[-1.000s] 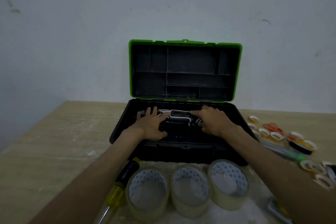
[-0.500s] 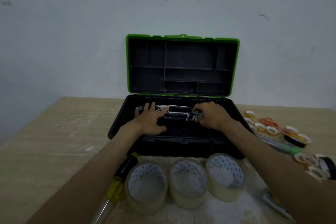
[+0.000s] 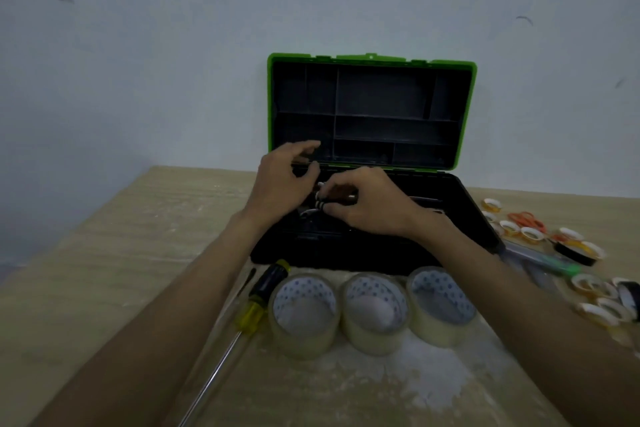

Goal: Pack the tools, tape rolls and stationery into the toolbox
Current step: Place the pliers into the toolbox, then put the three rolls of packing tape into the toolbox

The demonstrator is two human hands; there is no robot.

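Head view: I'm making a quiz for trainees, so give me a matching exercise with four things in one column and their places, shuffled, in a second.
Things:
1. screwdriver
2. clear tape rolls
3. orange scissors
4. right hand

Places:
a. gripping a dark tool inside the toolbox
b. on the table, right of the toolbox
c. just left of the tape rolls
d. in a row in front of the toolbox

Pairs: 1-c, 2-d, 3-b, 4-a.

The toolbox [image 3: 346, 257] is black, its lid [image 3: 370, 57] rimmed green. Before it: clear tape rolls [image 3: 375, 331] (dotted white cores), a yellow-and-black screwdriver [image 3: 257, 302].
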